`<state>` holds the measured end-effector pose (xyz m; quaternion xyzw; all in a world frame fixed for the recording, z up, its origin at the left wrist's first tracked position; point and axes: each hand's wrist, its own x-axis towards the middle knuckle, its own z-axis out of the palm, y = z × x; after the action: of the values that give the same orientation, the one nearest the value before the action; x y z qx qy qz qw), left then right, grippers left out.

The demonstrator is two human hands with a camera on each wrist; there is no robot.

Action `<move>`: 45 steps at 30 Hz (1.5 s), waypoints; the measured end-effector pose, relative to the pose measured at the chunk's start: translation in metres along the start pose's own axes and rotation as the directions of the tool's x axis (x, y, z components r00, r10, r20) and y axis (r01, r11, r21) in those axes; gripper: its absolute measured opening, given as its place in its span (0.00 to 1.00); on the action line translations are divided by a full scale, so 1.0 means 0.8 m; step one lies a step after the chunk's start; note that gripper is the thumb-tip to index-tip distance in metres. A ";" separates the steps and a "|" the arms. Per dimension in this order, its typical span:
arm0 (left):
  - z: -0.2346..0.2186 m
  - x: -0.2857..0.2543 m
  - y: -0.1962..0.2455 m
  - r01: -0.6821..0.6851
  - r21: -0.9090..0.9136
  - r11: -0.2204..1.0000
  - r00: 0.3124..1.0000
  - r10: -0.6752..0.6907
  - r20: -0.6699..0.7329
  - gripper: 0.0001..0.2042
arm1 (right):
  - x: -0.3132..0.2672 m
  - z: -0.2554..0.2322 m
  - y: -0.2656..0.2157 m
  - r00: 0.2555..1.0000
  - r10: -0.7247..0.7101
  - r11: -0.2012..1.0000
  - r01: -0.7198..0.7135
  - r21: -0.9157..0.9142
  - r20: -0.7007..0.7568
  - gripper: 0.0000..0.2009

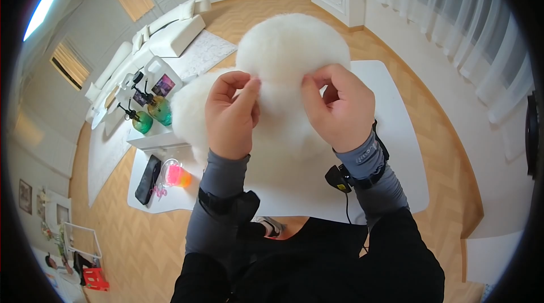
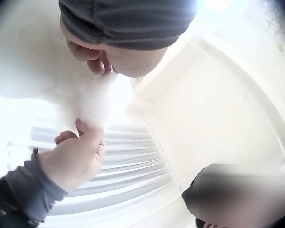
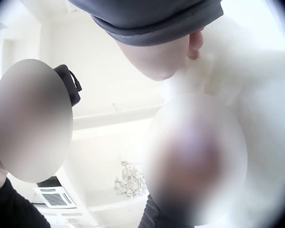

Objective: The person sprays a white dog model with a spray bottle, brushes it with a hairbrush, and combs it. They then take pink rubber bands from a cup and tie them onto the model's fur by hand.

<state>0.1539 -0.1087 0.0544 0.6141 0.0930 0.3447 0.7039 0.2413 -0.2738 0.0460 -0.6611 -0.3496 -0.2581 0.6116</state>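
A large white fluffy body with a round upper part stands on the white table. On its near left side the left hand pinches a bit of fur between thumb and curled forefinger. Opposite, the right hand pinches fur at the same height, a short gap away. In the left wrist view the left hand is above the right hand, with pale fur between them. The right wrist view shows the right hand against the fur; its lower middle is blurred.
On the left are green spray bottles, a white jug, a black case, a pink and orange item and pink scissors. Beyond stand a white sofa and curtains. A seated person is far left.
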 end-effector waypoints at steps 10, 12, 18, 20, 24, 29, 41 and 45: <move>0.002 -0.025 0.022 0.045 0.200 0.979 0.996 -0.060 0.068 0.05 | 0.004 -0.010 -0.009 0.961 0.184 0.975 -0.205 0.085 0.205 0.06; -0.002 -0.035 0.019 -0.041 0.195 0.980 0.999 0.037 0.023 0.09 | 0.004 -0.011 -0.010 0.961 0.171 0.977 -0.193 0.086 0.218 0.06; 0.013 -0.059 0.013 -0.070 0.322 0.944 0.992 0.031 0.124 0.13 | 0.004 -0.011 -0.016 0.957 0.095 0.988 -0.124 0.089 0.275 0.06; 0.017 -0.055 0.013 -0.134 0.336 0.932 0.985 0.087 0.149 0.14 | 0.003 -0.010 -0.016 0.960 0.073 0.991 -0.100 0.085 0.270 0.06; 0.016 -0.054 0.023 -0.122 0.285 0.951 0.990 0.094 0.109 0.12 | 0.004 -0.011 -0.010 0.968 -0.006 0.997 -0.012 0.071 0.252 0.04; 0.012 -0.057 0.040 -0.124 0.155 0.980 0.990 0.110 0.092 0.09 | 0.002 -0.017 -0.001 0.971 -0.068 0.994 0.045 0.102 0.229 0.13; 0.012 -0.057 0.052 -0.093 0.102 0.990 0.984 0.075 0.163 0.07 | 0.007 -0.011 -0.004 0.889 -0.401 0.910 0.414 -0.010 0.223 0.31; 0.012 -0.058 0.051 -0.140 0.164 0.977 0.975 0.107 0.196 0.07 | 0.004 -0.014 -0.006 0.920 -0.317 0.938 0.339 -0.064 0.229 0.22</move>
<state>0.1098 -0.1439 0.0812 0.7081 0.0185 0.3194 0.6295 0.2405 -0.2847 0.0533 -0.6477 -0.5060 -0.3015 0.4833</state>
